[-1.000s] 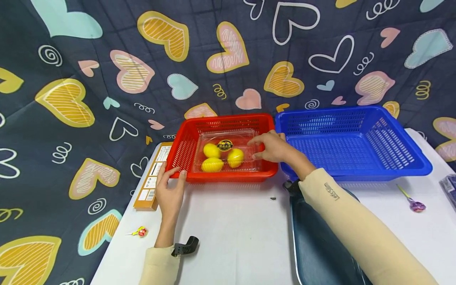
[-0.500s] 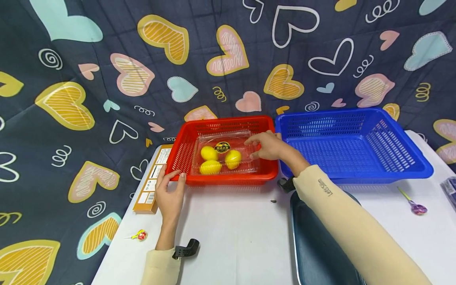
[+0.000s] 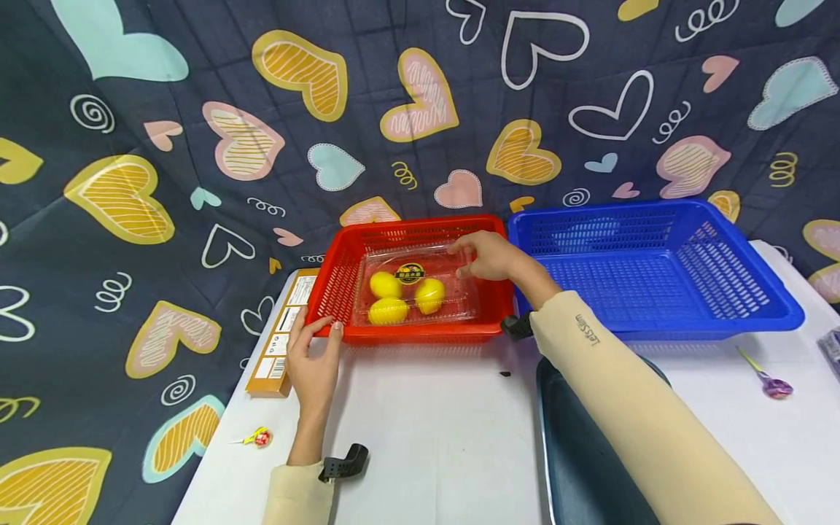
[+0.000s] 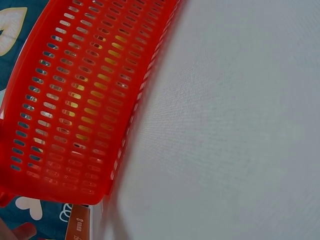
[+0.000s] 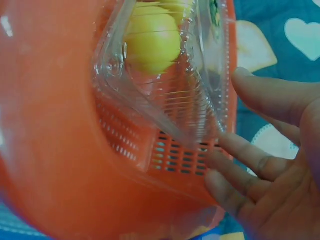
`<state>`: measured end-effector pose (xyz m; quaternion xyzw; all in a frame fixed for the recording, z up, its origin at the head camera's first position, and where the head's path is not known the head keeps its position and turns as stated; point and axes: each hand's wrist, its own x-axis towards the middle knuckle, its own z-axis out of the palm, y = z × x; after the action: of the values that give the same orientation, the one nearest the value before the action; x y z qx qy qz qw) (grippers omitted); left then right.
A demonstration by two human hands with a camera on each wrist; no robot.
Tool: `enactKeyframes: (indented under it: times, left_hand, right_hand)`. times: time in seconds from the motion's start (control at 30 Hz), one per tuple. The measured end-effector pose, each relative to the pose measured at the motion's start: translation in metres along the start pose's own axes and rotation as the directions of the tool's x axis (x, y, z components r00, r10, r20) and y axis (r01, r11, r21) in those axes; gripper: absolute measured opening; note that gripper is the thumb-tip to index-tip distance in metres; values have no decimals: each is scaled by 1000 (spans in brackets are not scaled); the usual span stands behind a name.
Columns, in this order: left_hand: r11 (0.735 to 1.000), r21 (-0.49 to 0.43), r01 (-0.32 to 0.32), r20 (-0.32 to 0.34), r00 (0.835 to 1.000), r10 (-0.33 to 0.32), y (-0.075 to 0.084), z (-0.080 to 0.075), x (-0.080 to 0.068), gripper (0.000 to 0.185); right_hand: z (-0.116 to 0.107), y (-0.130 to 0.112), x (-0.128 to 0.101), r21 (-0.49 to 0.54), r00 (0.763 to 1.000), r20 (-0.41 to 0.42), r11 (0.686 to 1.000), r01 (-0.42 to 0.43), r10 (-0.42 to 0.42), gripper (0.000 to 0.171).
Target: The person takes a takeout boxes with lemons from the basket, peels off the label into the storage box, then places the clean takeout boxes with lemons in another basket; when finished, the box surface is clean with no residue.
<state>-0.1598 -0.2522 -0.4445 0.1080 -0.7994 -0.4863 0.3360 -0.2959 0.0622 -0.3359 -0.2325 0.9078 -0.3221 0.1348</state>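
A clear plastic clamshell box (image 3: 453,292) with a black-and-gold label lies in the red basket (image 3: 420,332). Inside it are three lemons, one lemon (image 3: 429,295) nearest the right side. My right hand (image 3: 488,255) reaches over the basket's right end to the box's right edge. In the right wrist view its fingertips (image 5: 225,140) are close to the box's corner, thumb held apart; contact is unclear. My left hand (image 3: 313,368) holds the basket's front left corner at the rim, thumb in front. The left wrist view shows mostly the basket's slotted wall (image 4: 75,100) and little of that hand.
A blue basket (image 3: 656,328) stands right of the red one. A dark tray (image 3: 590,445) lies under my right forearm. An orange-and-white carton (image 3: 269,386) lies at the left, near a red-yellow lollipop (image 3: 262,437). A purple lollipop (image 3: 777,388) lies at the right.
The clamshell box with the lemons has shifted slightly left. My right hand has moved a little up and left along the box's right edge. My left hand stays at the corner.
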Motion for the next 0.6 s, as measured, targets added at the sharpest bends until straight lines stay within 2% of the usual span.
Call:
enactKeyframes:
  times: [0.17,0.37,0.6]
  left_hand:
    - [1000,-7,-1,10,1000,1,0,-1,0,22]
    - [1000,-5,-1,17,1000,1,0,-2,0,24]
    - [1000,-3,-2,24,1000,2,0,-2,0,23]
  right_hand:
    - [0,1,3,28,998,66,999,-16,14,67]
    - [3,2,5,23,984,170,999,-48,44,85]
    - [5,4,5,34,974,203,993,-114,105,94]
